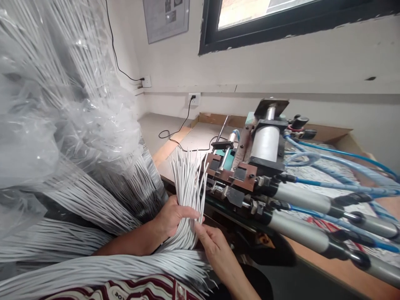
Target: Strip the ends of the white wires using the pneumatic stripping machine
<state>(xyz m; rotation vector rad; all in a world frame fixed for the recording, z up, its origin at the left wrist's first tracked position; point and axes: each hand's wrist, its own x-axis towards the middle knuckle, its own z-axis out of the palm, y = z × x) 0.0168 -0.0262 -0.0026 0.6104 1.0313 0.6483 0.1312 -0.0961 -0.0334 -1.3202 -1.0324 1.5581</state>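
My left hand [171, 216] is wrapped round a bundle of thin white cables [190, 183], whose cut ends fan upward toward the machine. My right hand [212, 243] is just below and to the right, its fingers pinched on the lower part of the same cables. The bundle's ends stand close to the front jaws of a pneumatic machine [250, 171] on the bench.
Large sheaves of white cable in clear plastic wrap [68, 125] fill the left side and lie across my lap. Metal cylinders with blue air hoses [337, 166] stretch right along the wooden bench [343, 266]. A black cord [181, 129] runs to a wall socket.
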